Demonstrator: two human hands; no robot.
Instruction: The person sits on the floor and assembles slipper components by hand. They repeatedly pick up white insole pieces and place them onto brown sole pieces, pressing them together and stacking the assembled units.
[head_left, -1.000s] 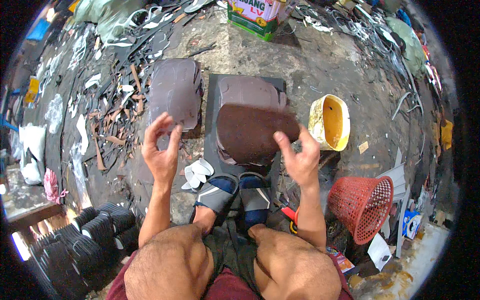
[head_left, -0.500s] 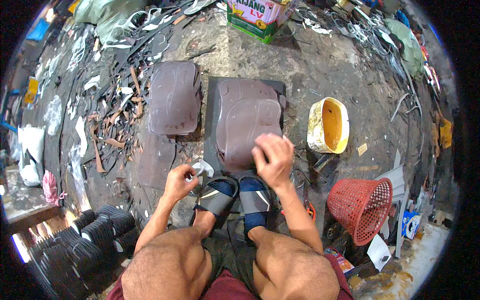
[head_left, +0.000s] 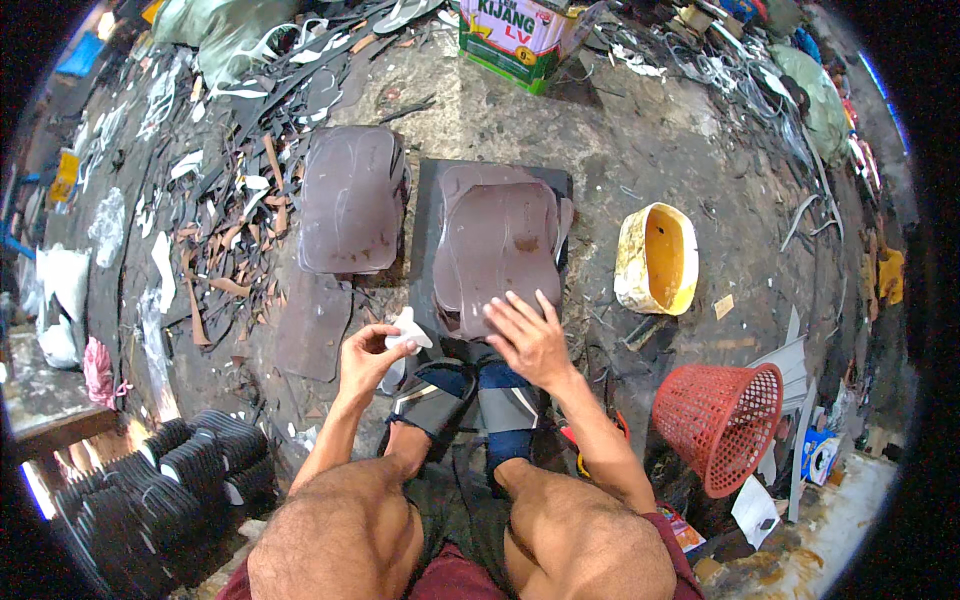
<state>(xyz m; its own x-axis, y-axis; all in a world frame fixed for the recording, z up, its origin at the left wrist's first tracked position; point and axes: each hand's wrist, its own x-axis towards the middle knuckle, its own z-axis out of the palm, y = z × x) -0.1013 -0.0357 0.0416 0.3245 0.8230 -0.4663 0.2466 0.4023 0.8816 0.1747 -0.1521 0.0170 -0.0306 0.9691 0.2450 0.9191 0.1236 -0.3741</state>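
Between finger and thumb, my left hand pinches a small white flat piece with a curved outline. My right hand has its fingers spread at the near edge of a stack of brown sheets; fingertips overlap the top sheet, and whether they press on it I cannot tell. Sole-shaped outlines are drawn on the top sheet, which has a dark smudge near its right side. The stack lies on a dark flat board. To its left sits a second stack of brown sheets, also marked with curved lines.
A yellow-stained cut-open container stands right of the board. Nearer lies a tipped red mesh basket. Cut scraps litter the left floor. Several rows of black soles are at lower left. A square tin stands far off.
My left hand has risen slightly, bringing the white piece up into clearer view. My right hand has moved down and its fingers have spread. The top brown sheet now lies differently, showing a smudge.
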